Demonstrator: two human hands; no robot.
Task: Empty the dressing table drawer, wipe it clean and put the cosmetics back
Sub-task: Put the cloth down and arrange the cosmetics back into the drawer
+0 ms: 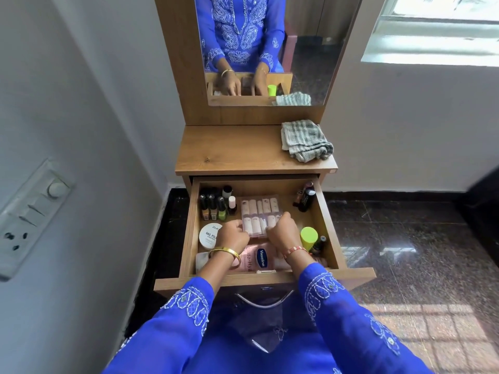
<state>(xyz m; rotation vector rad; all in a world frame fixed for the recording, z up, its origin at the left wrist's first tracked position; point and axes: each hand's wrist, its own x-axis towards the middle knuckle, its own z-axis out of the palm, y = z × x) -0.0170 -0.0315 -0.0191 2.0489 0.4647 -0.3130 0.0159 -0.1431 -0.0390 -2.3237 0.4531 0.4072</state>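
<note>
The wooden drawer of the dressing table is pulled open and holds cosmetics. In its middle lies a clear packet of small pink tubes. My left hand grips the packet's near left edge and my right hand grips its near right edge. Several nail polish bottles stand at the back left. A round white nail polish remover tub sits left of my left hand. A pink Vaseline bottle lies at the front. A lime-capped bottle stands at the right.
A folded striped cloth lies on the tabletop at the back right. Dark tubes lean in the drawer's back right corner. The mirror rises behind. A switch panel is on the left wall. Dark stone floor lies right.
</note>
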